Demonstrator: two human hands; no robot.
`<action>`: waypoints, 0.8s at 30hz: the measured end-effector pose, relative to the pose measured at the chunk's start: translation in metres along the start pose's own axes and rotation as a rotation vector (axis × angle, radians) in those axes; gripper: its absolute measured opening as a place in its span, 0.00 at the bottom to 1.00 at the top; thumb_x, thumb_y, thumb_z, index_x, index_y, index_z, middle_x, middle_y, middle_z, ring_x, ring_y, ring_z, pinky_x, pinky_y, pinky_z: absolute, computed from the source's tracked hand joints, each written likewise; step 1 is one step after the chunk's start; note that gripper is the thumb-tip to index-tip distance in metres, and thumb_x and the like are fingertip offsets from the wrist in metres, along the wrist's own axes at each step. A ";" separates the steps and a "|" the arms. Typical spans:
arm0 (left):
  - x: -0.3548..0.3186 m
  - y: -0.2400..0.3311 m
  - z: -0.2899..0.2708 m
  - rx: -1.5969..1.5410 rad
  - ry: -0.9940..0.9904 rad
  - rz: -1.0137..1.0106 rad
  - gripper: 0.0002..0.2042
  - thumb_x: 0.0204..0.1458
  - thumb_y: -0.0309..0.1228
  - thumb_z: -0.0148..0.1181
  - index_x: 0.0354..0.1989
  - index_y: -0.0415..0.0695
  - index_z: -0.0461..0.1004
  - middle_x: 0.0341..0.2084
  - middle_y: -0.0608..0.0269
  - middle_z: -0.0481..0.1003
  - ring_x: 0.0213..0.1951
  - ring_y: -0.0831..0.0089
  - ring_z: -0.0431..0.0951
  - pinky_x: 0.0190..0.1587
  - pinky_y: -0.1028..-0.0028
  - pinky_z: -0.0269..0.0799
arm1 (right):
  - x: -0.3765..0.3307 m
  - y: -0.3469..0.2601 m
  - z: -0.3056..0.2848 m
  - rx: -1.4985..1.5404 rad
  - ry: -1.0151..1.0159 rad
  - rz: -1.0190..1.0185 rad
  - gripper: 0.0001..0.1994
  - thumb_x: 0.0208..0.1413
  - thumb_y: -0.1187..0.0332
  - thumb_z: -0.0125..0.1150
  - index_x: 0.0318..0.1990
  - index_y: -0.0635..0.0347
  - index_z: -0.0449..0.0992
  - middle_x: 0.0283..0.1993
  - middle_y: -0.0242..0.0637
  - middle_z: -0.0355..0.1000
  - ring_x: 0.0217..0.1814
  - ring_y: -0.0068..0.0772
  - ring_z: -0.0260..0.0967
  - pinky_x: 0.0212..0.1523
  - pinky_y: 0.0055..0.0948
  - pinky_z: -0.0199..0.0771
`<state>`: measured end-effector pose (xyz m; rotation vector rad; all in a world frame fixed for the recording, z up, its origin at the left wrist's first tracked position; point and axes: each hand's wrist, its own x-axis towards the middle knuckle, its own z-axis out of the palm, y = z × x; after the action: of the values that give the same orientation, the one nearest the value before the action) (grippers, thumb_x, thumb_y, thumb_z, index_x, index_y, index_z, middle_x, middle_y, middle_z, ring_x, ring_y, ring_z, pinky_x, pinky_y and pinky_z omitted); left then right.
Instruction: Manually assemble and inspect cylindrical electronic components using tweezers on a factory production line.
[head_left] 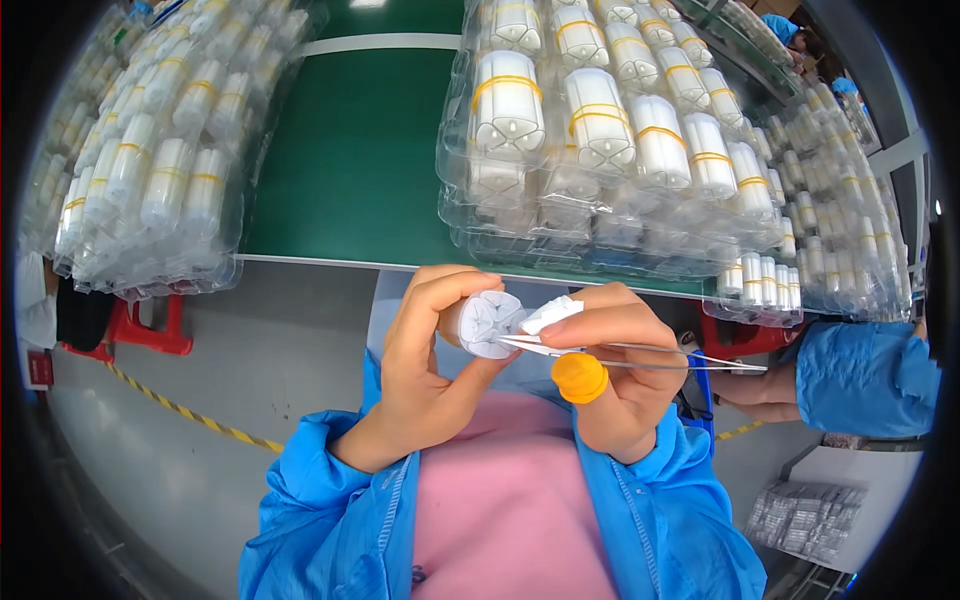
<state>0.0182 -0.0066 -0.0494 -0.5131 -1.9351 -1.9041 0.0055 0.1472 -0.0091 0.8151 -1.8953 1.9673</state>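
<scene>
My left hand (pixel 425 345) is closed around a white cylindrical bundle (pixel 488 323), its segmented round end turned up toward me. In my right hand (pixel 630 370) is a pair of metal tweezers (pixel 640 350), held between the fingers. The tips of the tweezers reach the end of the bundle, touching it or just at it. A yellow finger cot (pixel 580 378) covers one of my right fingertips. Something small and white (pixel 553 315) sits at another right fingertip; whether it is a cover or a loose piece I cannot tell.
A green conveyor belt (pixel 350 160) runs ahead of me. Stacked clear plastic trays (pixel 590 255) of white rolls with yellow bands stand on its right, more trays (pixel 150 275) on its left. A co-worker's blue sleeve (pixel 865 380) is at right. Red stools (pixel 150 330) stand below.
</scene>
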 end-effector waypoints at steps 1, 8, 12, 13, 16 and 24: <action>0.000 -0.001 0.001 0.020 0.016 0.024 0.23 0.40 0.16 0.64 0.48 0.38 0.67 0.41 0.53 0.69 0.42 0.66 0.72 0.42 0.74 0.67 | 0.001 0.001 0.000 -0.020 -0.015 -0.008 0.10 0.46 0.74 0.66 0.37 0.64 0.77 0.34 0.44 0.75 0.33 0.33 0.73 0.33 0.24 0.71; -0.002 -0.006 0.004 0.092 0.070 0.070 0.24 0.36 0.17 0.65 0.46 0.38 0.68 0.39 0.51 0.69 0.40 0.60 0.72 0.40 0.70 0.67 | 0.001 0.003 0.002 -0.082 -0.006 0.023 0.10 0.45 0.75 0.66 0.36 0.66 0.77 0.32 0.45 0.74 0.32 0.33 0.73 0.33 0.24 0.72; -0.001 -0.007 0.005 0.121 0.078 0.087 0.24 0.34 0.16 0.65 0.45 0.38 0.69 0.38 0.51 0.69 0.39 0.59 0.71 0.39 0.70 0.67 | 0.001 0.006 0.003 -0.102 -0.003 0.007 0.09 0.45 0.75 0.65 0.36 0.66 0.77 0.32 0.45 0.74 0.31 0.33 0.73 0.32 0.24 0.72; -0.001 -0.007 0.005 0.125 0.081 0.097 0.24 0.34 0.16 0.65 0.45 0.38 0.69 0.38 0.51 0.70 0.39 0.59 0.71 0.39 0.70 0.67 | 0.001 0.006 0.003 -0.099 0.002 0.028 0.09 0.45 0.75 0.65 0.36 0.66 0.77 0.32 0.45 0.74 0.31 0.33 0.73 0.32 0.24 0.72; 0.000 -0.008 0.004 0.152 0.076 0.118 0.25 0.32 0.15 0.64 0.45 0.39 0.69 0.38 0.51 0.70 0.39 0.59 0.71 0.39 0.69 0.66 | 0.000 0.005 0.004 -0.096 0.010 0.067 0.09 0.45 0.75 0.65 0.35 0.66 0.77 0.32 0.45 0.74 0.31 0.33 0.73 0.32 0.24 0.72; 0.002 -0.008 0.003 0.202 0.060 0.143 0.25 0.31 0.14 0.62 0.44 0.39 0.70 0.38 0.52 0.70 0.39 0.59 0.70 0.40 0.68 0.65 | 0.002 0.008 0.001 -0.151 -0.014 0.010 0.09 0.43 0.76 0.65 0.35 0.67 0.77 0.31 0.45 0.74 0.30 0.33 0.73 0.32 0.24 0.72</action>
<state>0.0123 -0.0041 -0.0559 -0.5136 -1.9684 -1.5981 -0.0004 0.1447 -0.0147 0.7800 -2.0303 1.8020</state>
